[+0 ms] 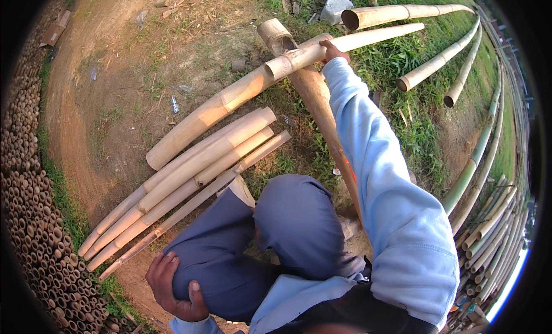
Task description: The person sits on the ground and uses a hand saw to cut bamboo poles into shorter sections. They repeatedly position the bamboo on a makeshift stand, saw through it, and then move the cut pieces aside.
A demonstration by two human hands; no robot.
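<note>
Your right sleeve hid the lower end of the slanting log, and the bamboo length across the log covered a band of its surface. Left of the log, the lower edge cut off your left forearm behind your left hand, and the dark rim cropped the heaped bamboo sections. Just beside the log, a whitish scrap was too small to identify.

Outdoors, sunlit dirt grnd meets grass toward R.

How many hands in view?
2: left hand on the dark blue trouser leg, right hand on the bamboo piece at upper centre. No other hand shows.
</note>
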